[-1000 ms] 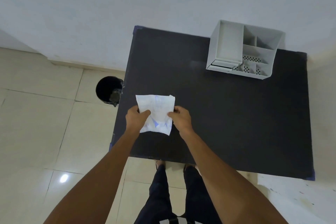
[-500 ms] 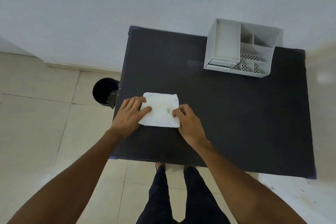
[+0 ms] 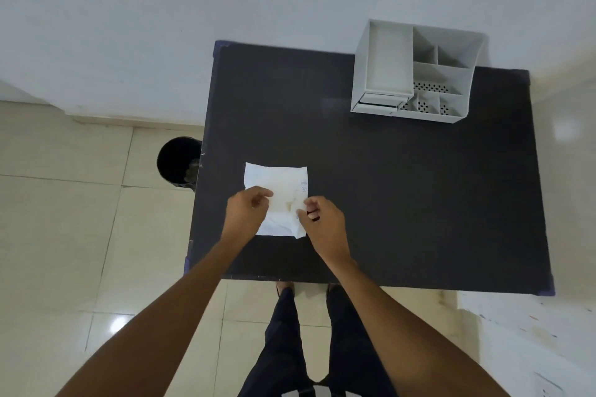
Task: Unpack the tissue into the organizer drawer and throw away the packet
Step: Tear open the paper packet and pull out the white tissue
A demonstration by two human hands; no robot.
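Left hand and right hand, fingers curled, each pinch a near edge of the white tissue packet on the black table

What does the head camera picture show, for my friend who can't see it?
A person's left hand and right hand pinch the near edge of a white tissue packet lying on a black table. A grey organizer stands at the table's far right, and a black bin sits on the floor to the left.
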